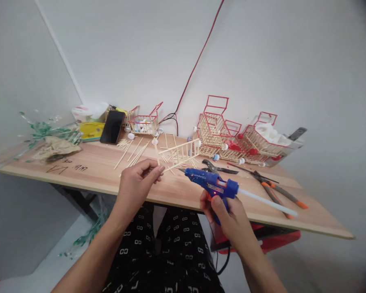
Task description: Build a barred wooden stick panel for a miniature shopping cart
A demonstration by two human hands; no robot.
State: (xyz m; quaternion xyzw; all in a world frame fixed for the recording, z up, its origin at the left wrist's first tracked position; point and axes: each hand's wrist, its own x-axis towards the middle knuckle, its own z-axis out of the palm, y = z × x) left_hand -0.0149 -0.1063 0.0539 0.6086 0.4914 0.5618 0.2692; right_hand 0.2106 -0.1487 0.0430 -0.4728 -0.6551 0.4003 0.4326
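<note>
My left hand [142,179] pinches one corner of a small frame of thin wooden sticks [181,154], held just above the front of the table. A blue hot glue gun [212,183] is gripped in my right hand [224,209], its small red light lit. From the back of the gun sticks out a long whitish glue stick [268,202]. The dark nozzle points left toward the frame, a short way from my left fingertips. Whether nozzle and wood touch, I cannot tell. Loose wooden sticks [137,152] lie behind my left hand.
Small stick-built carts with red trim [213,122] stand along the wall, with another cart [144,124] farther left. Orange-handled pliers [274,191] and black-handled cutters [216,167] lie right. A phone [112,127] leans by a yellow packet [91,131]. Crumpled brown paper [56,149] lies left.
</note>
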